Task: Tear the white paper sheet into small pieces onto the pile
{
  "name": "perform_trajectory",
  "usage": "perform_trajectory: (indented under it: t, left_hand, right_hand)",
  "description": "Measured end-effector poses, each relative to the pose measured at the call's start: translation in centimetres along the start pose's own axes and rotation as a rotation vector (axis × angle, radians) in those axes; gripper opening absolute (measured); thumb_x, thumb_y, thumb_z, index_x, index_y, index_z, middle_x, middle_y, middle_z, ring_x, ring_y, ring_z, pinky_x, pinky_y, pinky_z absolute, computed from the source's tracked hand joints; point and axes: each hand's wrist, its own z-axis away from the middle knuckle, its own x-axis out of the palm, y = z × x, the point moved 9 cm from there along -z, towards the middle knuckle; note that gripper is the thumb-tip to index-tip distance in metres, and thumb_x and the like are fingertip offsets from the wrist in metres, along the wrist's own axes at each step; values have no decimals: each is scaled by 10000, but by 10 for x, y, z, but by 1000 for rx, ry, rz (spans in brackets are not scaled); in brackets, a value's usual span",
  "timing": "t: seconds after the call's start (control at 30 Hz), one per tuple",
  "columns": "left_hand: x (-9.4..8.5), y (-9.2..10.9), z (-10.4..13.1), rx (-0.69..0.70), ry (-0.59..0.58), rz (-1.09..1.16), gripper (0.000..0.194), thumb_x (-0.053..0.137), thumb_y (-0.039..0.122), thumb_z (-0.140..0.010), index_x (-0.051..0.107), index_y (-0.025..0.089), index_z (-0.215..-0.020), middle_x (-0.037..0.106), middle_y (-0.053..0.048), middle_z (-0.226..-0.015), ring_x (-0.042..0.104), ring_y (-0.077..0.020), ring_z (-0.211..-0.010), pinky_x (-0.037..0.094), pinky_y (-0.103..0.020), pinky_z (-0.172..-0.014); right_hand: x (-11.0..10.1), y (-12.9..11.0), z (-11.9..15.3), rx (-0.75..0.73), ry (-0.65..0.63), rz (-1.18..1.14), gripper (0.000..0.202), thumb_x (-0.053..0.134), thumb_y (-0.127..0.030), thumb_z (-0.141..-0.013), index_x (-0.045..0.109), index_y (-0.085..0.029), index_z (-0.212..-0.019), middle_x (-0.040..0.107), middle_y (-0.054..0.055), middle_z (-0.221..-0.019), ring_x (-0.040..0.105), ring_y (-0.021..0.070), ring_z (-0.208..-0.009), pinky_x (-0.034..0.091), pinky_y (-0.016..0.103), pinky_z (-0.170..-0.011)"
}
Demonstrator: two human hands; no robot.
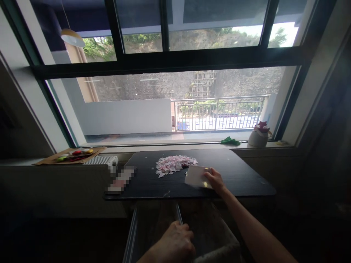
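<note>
A pile of pinkish-white flakes, like paper scraps [174, 164], lies on the black table [238, 179]. My right hand [215, 180] grips a flat, pale rectangular sheet [196, 176] by its right end, thumb on top. The sheet is tilted over the table just right of the pile, its left edge close to the flakes. Lower down, in front of the table edge, my left hand [178, 239] is closed with the knuckles up. A thin metal bar [179, 213] shows just beyond its fingers; whether the hand holds it is hidden.
A blurred-out rectangular item [122, 180] lies at the table's left edge. On the sill stand a white pot with a red top [258, 136] and a green cloth [230, 141]. Left are a brown board with colourful items [95, 150] and a white ribbed object [101, 160]. A large window rises behind.
</note>
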Motion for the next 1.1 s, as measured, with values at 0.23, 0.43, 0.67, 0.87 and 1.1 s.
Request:
perform_trajectory:
  t: [0.23, 0.43, 0.67, 0.87, 1.1]
  left_hand:
    - [2, -3, -14, -91, -42, -27, 89, 671, 187, -749, 654, 181, -662, 619, 14, -624, 519, -138, -634, 236, -275, -506]
    - [7, -3, -19, -95, -29, -36, 95, 649, 162, -740, 638, 158, -645, 637, -6, -635, 538, -160, -644, 276, -276, -534]
    - [2, -1, -19, -104, -105, -22, 20, 659, 150, -660, 650, 161, -674, 643, -31, -679, 549, -186, -690, 342, -301, -610]
    - [6, -6, -26, -122, -93, 13, 78, 634, 190, -753, 654, 158, -685, 653, -34, -701, 497, -166, -674, 344, -337, -658]
    - [55, -21, -45, -173, -174, 66, 209, 628, 255, -813, 606, 154, -632, 583, 6, -616, 358, -117, -581, 255, -243, -549]
  right_hand:
    - [-4, 1, -3, -23, 27, 58, 173, 534, -349, -551, 585, -211, -642, 600, -27, -589, 535, 162, -572, 435, 270, -533]
    - [-6, 4, -6, -32, 30, 59, 177, 541, -358, -563, 591, -218, -660, 611, -25, -587, 550, 175, -581, 447, 275, -534]
    - [-3, 0, -3, -14, 18, 44, 149, 555, -344, -554, 582, -223, -637, 598, -22, -578, 546, 173, -576, 440, 272, -528]
    - [-3, -1, 0, 4, -14, -26, 204, 556, -360, -577, 613, -208, -702, 618, -17, -592, 558, 174, -544, 445, 285, -507]
    - [-7, 0, 3, 39, 8, -150, 269, 617, -389, -566, 630, -202, -759, 645, -12, -615, 581, 187, -563, 448, 289, -513]
